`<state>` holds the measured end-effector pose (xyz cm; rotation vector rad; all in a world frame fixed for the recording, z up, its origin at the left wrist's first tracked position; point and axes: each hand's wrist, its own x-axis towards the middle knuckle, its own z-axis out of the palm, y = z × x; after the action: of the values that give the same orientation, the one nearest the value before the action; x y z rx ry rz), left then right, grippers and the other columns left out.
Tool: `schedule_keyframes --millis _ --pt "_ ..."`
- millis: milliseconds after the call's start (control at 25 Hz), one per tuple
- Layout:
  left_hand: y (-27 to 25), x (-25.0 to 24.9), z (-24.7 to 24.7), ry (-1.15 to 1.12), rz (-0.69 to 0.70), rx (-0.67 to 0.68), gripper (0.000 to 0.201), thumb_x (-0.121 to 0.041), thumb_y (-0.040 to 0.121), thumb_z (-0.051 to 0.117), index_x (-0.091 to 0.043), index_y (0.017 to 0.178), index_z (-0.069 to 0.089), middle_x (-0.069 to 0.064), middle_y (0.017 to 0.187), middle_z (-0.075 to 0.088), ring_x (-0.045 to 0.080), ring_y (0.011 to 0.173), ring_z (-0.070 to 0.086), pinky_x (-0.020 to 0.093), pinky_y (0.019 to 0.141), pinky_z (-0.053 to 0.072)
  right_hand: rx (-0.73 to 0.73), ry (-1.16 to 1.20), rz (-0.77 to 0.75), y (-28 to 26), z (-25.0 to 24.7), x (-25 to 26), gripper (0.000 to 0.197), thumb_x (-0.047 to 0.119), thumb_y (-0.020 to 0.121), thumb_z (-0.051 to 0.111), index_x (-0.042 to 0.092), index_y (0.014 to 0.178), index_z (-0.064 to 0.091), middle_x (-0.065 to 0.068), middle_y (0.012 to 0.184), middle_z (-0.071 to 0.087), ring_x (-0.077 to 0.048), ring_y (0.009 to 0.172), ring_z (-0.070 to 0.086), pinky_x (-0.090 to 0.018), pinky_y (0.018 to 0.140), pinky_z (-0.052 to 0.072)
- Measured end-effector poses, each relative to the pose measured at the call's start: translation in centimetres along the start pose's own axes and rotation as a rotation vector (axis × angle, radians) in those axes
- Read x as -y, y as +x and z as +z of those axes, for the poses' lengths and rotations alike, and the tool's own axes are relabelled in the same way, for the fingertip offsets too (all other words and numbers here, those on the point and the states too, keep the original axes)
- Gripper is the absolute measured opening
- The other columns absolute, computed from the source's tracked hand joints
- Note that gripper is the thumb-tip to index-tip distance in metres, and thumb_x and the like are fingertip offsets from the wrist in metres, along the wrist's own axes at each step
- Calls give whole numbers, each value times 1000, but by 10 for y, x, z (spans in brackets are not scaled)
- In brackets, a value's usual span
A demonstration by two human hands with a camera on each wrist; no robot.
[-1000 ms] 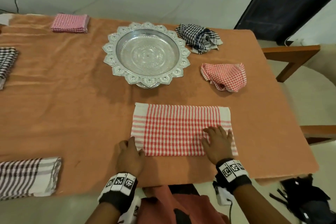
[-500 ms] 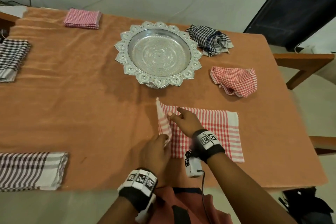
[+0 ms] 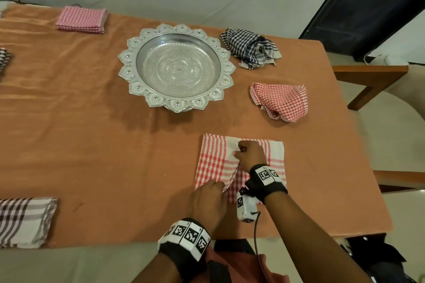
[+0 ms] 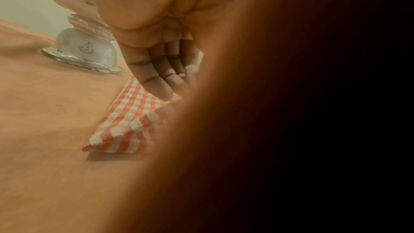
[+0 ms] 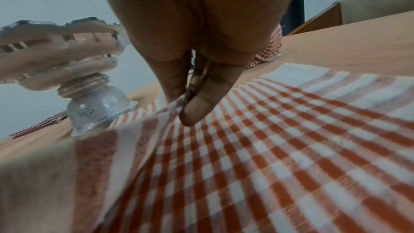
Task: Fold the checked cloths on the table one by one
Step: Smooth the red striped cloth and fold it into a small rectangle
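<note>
I can read no words or numbers; only square black-and-white marker codes on the wristbands and wrist camera box.

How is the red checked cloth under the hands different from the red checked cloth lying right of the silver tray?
The cloth under the hands lies mostly flat, partly folded; the cloth beside the silver tray is a crumpled heap. The first is pinched by the right hand and left hand; the second lies untouched. The first has white bands; the second shows finer checks. Both are red and white.

Woven matt checked cloth; glossy embossed metal tray
</note>
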<state>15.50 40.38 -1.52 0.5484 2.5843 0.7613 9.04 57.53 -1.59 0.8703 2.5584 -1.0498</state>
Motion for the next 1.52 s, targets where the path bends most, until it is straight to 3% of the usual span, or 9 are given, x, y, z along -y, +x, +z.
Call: schedule_keyframes --millis 400,640,880,1040,1120,1240,1280,1400,1520 --pt "28 -105 57 38 34 65 17 -18 95 45 -15 99 61 3 100 62 23 87 59 30 63 33 27 -60 10 42 -78 -75 46 9 80 72 5 125 61 -12 108 67 -29 102 64 -35 89 51" --pt "41 -138 92 40 37 136 20 -22 95 49 -15 103 66 4 99 65 23 86 63 32 66 47 71 -110 -40 54 -100 -107 39 9 77 70 10 116 67 -9 104 70 -26 97 65 -25 76 44" --pt "45 -142 112 55 7 170 21 -22 96 48 -15 103 66 4 101 67 21 88 64 34 74 53 84 -143 -119 62 -104 -113 44 12 78 71 10 121 62 -10 115 67 -29 102 63 -34 85 50" --pt "37 -145 100 16 46 187 30 -40 95 51 -18 109 64 1 108 65 19 94 62 27 74 45 138 -239 -129 67 -111 -113 68 17 75 75 13 136 44 -12 131 55 -32 115 56 -39 91 47" --pt "31 -135 86 39 -53 74 35 -44 97 44 -22 117 60 -2 114 60 17 100 58 26 74 41 154 -331 -175 72 -114 -112 82 19 75 75 14 144 31 -13 140 43 -34 121 49 -40 93 45" --pt "22 -99 61 -4 -359 -196 41 -39 95 46 -20 131 50 3 126 49 20 108 50 33 82 45 182 -400 -294 81 -115 -103 71 25 83 66 14 144 32 -15 140 43 -34 122 47 -40 95 43" --pt "20 -88 55 -27 -453 -227 42 -36 93 49 -18 131 48 5 125 51 22 107 51 36 83 47 221 -436 -325 83 -114 -100 68 27 85 63 13 144 34 -15 140 45 -34 124 46 -40 97 41" --pt "21 -67 47 -203 -659 -88 29 -33 89 57 -14 110 52 2 101 61 24 90 60 32 71 47 281 -575 -369 85 -109 -91 64 31 85 60 15 143 36 -13 140 45 -34 125 41 -41 99 39" --pt "23 -56 44 -253 -703 6 21 -30 84 63 -12 76 56 -1 72 57 25 73 59 28 56 41 298 -528 -367 82 -105 -88 55 31 84 61 15 134 46 -12 129 56 -33 117 49 -38 90 43"
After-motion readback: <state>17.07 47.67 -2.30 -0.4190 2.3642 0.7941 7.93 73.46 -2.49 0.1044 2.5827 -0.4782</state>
